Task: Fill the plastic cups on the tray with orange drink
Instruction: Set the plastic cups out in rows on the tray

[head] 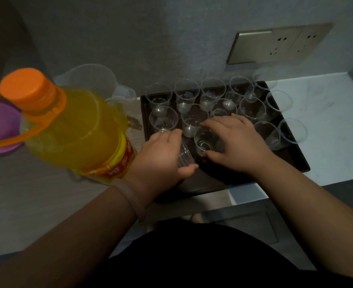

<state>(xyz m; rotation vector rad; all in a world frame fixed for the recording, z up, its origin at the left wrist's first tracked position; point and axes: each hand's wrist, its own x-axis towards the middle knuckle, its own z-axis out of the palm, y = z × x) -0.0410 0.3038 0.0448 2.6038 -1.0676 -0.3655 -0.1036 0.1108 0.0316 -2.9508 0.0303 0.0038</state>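
A person's left hand (163,156) grips a tilted cup (185,156) at the left edge of the dark tray (213,183), while the right hand (235,144) clasps an upright cup (204,140) among empty cups (252,109). The capped orange drink bottle (73,125) stands just left.

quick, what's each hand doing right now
left hand: holding a tilted cup
right hand: thumb and fingers curled round an upright cup

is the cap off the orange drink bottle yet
No, the orange cap is on the bottle standing left of the tray.
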